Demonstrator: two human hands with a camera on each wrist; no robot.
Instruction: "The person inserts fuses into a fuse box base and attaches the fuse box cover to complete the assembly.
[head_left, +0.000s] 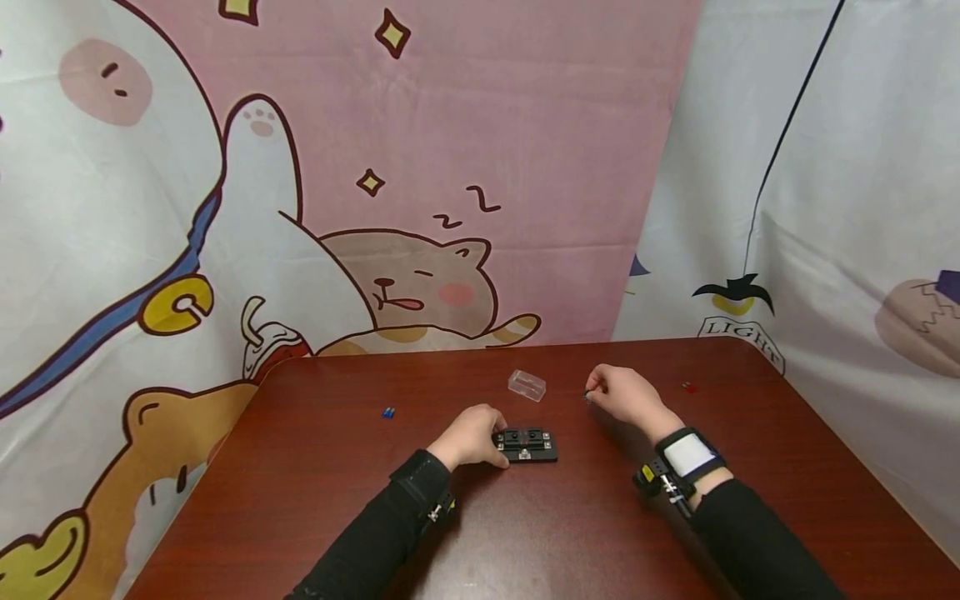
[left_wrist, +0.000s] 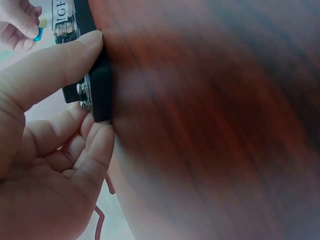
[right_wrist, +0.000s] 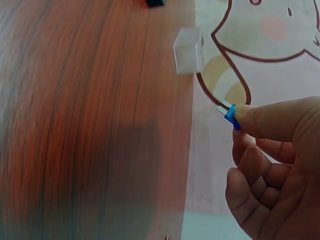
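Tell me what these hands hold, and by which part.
Right hand: a blue two-pronged piece, by its blue body. Left hand: the black block, by its left end.

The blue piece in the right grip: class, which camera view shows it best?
The right wrist view: the blue piece appears largest there, its two metal prongs visible. The left wrist view shows it small, without discernible prongs; the head view shows only a tiny speck.
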